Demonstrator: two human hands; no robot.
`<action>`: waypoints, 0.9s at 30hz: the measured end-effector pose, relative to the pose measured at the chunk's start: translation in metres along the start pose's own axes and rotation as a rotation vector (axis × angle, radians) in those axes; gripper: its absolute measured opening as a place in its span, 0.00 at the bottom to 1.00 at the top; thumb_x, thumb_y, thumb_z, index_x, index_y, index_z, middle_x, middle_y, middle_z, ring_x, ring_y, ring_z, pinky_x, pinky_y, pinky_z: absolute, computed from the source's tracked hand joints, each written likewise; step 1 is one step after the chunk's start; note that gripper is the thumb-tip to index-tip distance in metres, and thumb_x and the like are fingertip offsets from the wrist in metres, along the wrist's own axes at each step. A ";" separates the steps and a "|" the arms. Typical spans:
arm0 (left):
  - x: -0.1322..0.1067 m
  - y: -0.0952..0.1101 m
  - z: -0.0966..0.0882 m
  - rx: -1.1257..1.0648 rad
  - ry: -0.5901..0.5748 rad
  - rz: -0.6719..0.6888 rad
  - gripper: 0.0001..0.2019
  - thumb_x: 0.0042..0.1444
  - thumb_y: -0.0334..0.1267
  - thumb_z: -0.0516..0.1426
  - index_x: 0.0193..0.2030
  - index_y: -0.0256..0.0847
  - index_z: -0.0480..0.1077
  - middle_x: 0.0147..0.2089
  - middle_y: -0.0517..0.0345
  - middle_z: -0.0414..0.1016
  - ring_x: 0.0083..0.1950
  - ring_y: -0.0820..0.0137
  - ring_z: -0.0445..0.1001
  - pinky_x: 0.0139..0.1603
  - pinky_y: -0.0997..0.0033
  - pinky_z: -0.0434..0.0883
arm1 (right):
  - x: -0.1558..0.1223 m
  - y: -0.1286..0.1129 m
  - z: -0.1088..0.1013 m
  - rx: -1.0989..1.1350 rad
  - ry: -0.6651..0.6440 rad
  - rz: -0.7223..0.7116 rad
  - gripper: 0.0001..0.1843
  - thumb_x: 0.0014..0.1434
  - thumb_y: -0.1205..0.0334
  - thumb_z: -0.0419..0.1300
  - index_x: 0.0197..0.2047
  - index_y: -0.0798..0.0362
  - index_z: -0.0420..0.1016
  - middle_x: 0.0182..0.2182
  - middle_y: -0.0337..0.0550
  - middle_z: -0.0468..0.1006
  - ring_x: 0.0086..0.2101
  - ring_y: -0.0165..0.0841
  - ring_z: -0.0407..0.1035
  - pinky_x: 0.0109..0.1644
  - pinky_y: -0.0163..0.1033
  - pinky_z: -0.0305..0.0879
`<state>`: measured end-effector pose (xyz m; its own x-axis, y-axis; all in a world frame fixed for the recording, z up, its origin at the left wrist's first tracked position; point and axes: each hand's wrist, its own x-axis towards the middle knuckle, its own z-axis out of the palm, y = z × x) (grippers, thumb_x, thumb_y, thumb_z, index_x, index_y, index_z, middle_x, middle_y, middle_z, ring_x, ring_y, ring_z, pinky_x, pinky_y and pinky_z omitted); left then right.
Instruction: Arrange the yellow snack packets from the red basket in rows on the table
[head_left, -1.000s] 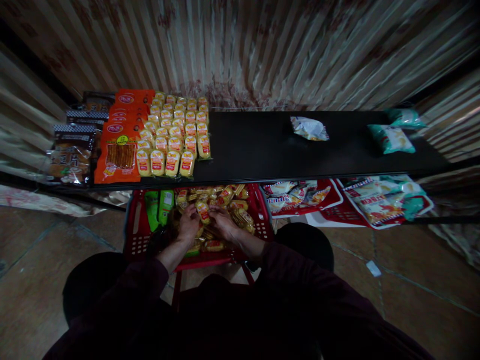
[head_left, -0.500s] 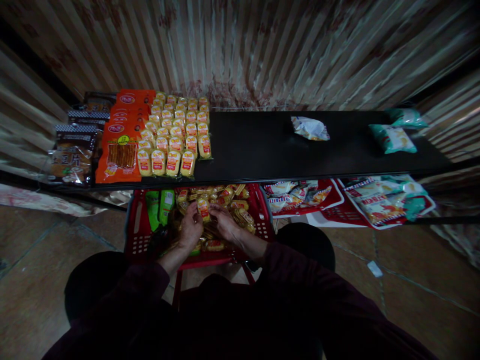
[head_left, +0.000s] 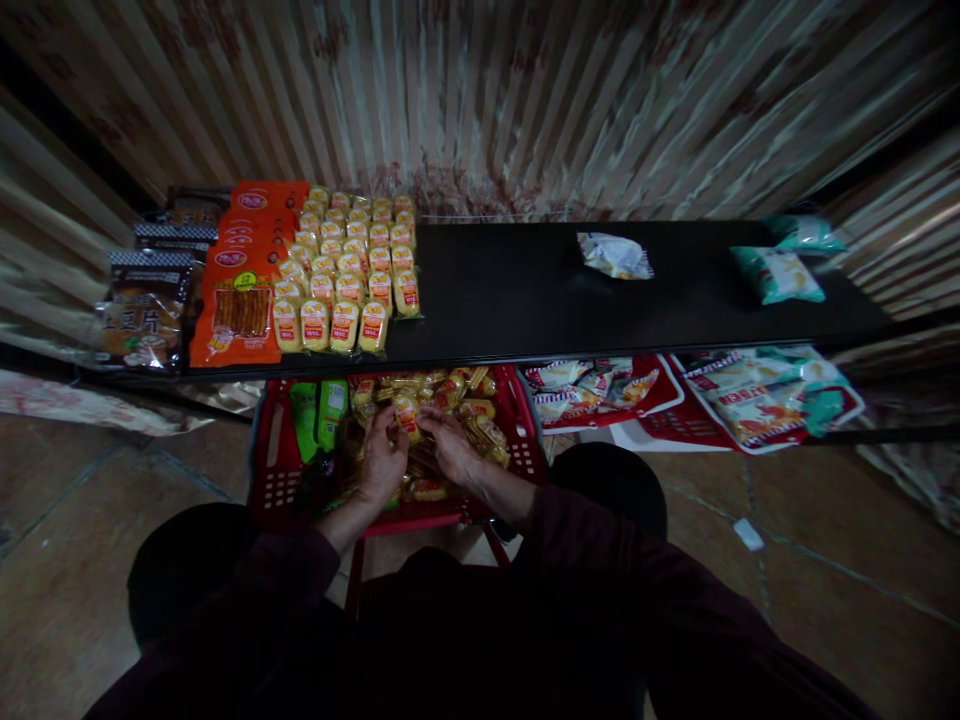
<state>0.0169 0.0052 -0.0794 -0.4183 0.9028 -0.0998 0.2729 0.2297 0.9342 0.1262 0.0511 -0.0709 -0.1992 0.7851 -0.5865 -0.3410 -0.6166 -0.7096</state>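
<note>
A small yellow biscuit pack (head_left: 407, 415) with a red and white label is held upright between my two hands. My left hand (head_left: 384, 458) pinches its left side, and my right hand (head_left: 450, 447) grips its right edge. Both hands are over a red shopping basket (head_left: 530, 440) holding many similar packs. Two green packets (head_left: 331, 412) lie in the basket's left part. On the black shelf (head_left: 495, 300) just beyond, matching biscuit packs (head_left: 345, 325) stand in rows.
Orange snack bags (head_left: 244, 310) and dark chip bags (head_left: 142, 315) lie at the shelf's left. A white bag (head_left: 615, 256) and teal bags (head_left: 778, 274) lie farther right. Two more red baskets, one with striped bags (head_left: 559, 392), sit below the shelf's edge. A pleated curtain (head_left: 480, 110) hangs behind.
Both hands stay on the same biscuit pack above the basket. The pack's top tilts slightly, and the left fingers shift a little. The view moves slightly.
</note>
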 end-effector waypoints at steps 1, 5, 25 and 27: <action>0.000 0.001 0.000 0.008 0.000 0.002 0.19 0.51 0.31 0.53 0.52 0.39 0.68 0.52 0.48 0.68 0.52 0.65 0.71 0.55 0.61 0.69 | -0.001 0.000 0.000 0.003 0.000 -0.014 0.15 0.37 0.64 0.68 0.32 0.50 0.75 0.29 0.35 0.78 0.33 0.31 0.71 0.45 0.39 0.65; -0.002 0.003 0.000 0.005 -0.035 -0.005 0.19 0.53 0.35 0.54 0.52 0.39 0.69 0.53 0.48 0.68 0.55 0.63 0.69 0.58 0.58 0.67 | -0.006 0.000 -0.001 -0.037 -0.005 -0.085 0.17 0.37 0.61 0.70 0.35 0.49 0.76 0.32 0.36 0.79 0.35 0.31 0.71 0.47 0.39 0.65; -0.003 0.006 0.002 -0.327 -0.120 -0.305 0.22 0.51 0.36 0.57 0.54 0.35 0.69 0.52 0.48 0.75 0.53 0.63 0.72 0.57 0.63 0.65 | -0.011 -0.004 -0.002 -0.133 -0.015 -0.221 0.14 0.42 0.54 0.67 0.34 0.48 0.78 0.36 0.38 0.80 0.39 0.34 0.71 0.51 0.41 0.64; -0.003 0.004 0.003 -0.375 -0.112 -0.336 0.21 0.51 0.37 0.57 0.53 0.36 0.69 0.53 0.48 0.74 0.54 0.63 0.71 0.58 0.62 0.65 | -0.012 -0.005 -0.001 -0.113 -0.021 -0.206 0.15 0.41 0.55 0.67 0.35 0.48 0.78 0.36 0.38 0.80 0.39 0.34 0.71 0.50 0.41 0.64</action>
<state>0.0217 0.0043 -0.0761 -0.3288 0.8396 -0.4324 -0.1986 0.3862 0.9008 0.1317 0.0449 -0.0608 -0.1554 0.8954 -0.4172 -0.2721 -0.4448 -0.8533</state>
